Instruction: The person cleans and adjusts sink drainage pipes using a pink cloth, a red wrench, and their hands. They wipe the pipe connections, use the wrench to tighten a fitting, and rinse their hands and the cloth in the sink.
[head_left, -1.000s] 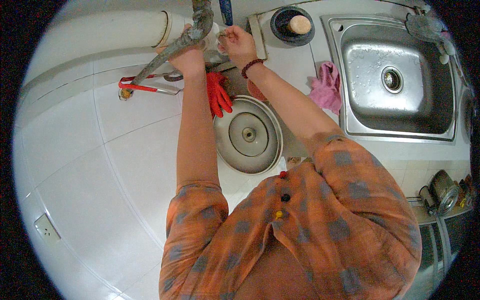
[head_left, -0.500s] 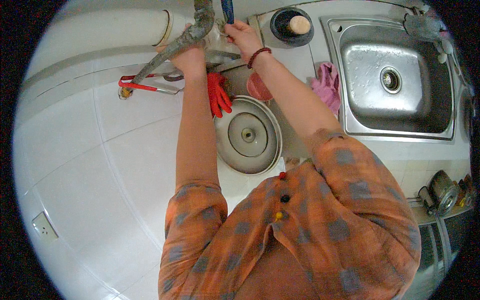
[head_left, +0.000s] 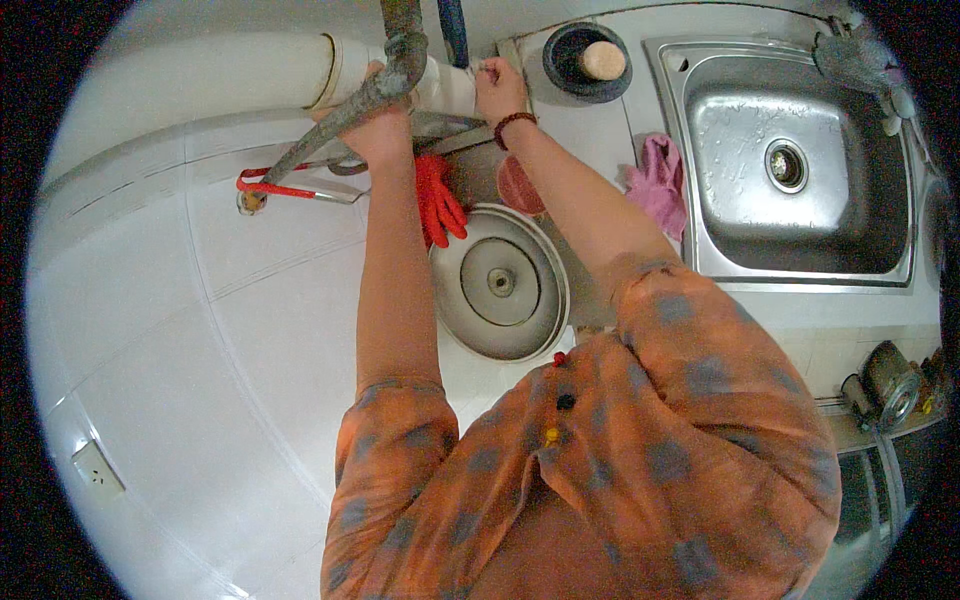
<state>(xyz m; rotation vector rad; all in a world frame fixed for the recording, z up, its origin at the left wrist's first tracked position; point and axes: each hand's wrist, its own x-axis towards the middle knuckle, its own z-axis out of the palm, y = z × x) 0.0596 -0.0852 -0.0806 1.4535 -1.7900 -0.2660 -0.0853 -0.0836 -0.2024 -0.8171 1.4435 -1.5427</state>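
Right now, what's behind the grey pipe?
Left hand and white pipe, both partly visible. The stretches the grey pipe crosses are covered; can't see those.

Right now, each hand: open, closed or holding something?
Left hand: partly behind the grey pipe; cannot be told.
Right hand: fingers curled beside the white cylinder; grip unclear.

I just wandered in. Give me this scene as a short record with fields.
Left hand: at the white cylindrical piece, partly hidden behind the grey pipe; grasp unclear
Right hand: curled at that piece's right end
Below the hands: red glove, overlapping the round metal lid
Counter: dark bowl holding a pale round-topped item; crumpled pink cloth beside the sink
Sink: metal, wet inside
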